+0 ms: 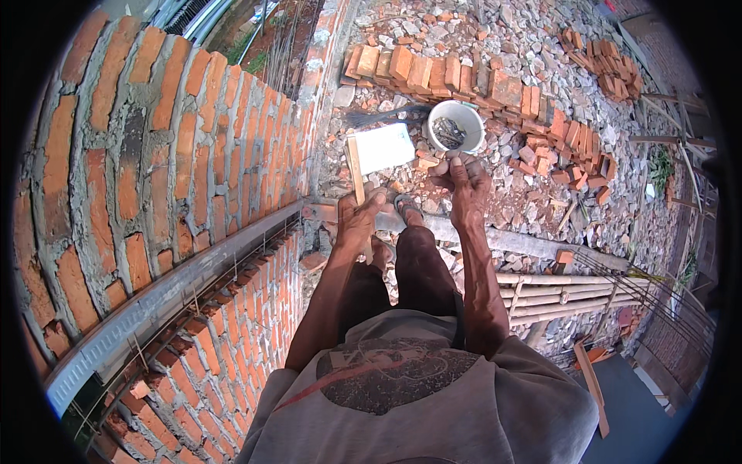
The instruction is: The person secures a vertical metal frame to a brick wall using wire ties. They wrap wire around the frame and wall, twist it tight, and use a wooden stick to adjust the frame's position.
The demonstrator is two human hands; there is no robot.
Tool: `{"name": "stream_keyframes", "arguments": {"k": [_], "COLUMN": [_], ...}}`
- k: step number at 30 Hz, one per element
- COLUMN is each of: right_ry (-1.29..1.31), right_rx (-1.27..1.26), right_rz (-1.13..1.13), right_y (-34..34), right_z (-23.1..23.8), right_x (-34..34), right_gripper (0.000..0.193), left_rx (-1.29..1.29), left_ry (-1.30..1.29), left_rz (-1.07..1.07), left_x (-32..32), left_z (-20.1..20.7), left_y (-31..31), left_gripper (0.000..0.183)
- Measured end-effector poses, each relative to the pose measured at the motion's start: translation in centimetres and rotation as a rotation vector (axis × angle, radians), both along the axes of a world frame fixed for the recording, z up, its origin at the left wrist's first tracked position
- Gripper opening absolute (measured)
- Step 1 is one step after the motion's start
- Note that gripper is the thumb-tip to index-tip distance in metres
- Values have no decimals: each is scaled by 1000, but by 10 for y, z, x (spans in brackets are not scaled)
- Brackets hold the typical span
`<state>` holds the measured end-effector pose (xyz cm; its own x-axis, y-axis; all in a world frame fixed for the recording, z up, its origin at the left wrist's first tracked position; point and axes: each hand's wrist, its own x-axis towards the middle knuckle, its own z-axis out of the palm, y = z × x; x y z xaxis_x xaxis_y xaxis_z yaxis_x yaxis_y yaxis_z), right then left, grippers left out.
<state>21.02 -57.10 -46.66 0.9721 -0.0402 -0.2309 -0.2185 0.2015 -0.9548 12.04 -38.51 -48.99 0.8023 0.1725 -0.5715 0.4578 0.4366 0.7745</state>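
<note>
My left hand (358, 222) is closed around a narrow wooden strip (355, 164), which sticks up past my fingers. My right hand (469, 189) is held out level with it, fingertips pinched together. Whatever those fingers hold, if anything, is too small to make out. Just beyond the right fingertips stands a white bucket (456, 108) with small grey pieces at its bottom. A white flat panel (386, 148) lies on the rubble between the strip and the bucket.
A brick wall (166, 116) with grey mortar rises at my left, a long beam (185, 286) along it. Stacked bricks (433, 73) and broken rubble (510, 31) lie ahead. My feet are by a plank (510, 237); bamboo poles (572, 290) and thin rods (657, 298) lie right.
</note>
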Motion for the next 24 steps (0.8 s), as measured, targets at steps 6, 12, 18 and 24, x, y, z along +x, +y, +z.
{"name": "stream_keyframes", "arguments": {"k": [6, 12, 18, 24], "right_ry": [39, 79, 68, 88], "right_rx": [-11, 197, 429, 462], "right_rz": [386, 607, 371, 446], "right_y": [19, -5, -34, -45], "right_z": [68, 98, 100, 95], "right_x": [19, 26, 38, 43], "right_gripper": [27, 26, 21, 23], "left_rx": [-28, 76, 41, 17], "left_ry": [-162, -382, -345, -411], "left_rz": [171, 342, 385, 483], "left_x": [17, 21, 6, -10], "left_z": [62, 88, 101, 96], "left_y": [-12, -7, -17, -23], "left_gripper": [53, 23, 20, 16]}}
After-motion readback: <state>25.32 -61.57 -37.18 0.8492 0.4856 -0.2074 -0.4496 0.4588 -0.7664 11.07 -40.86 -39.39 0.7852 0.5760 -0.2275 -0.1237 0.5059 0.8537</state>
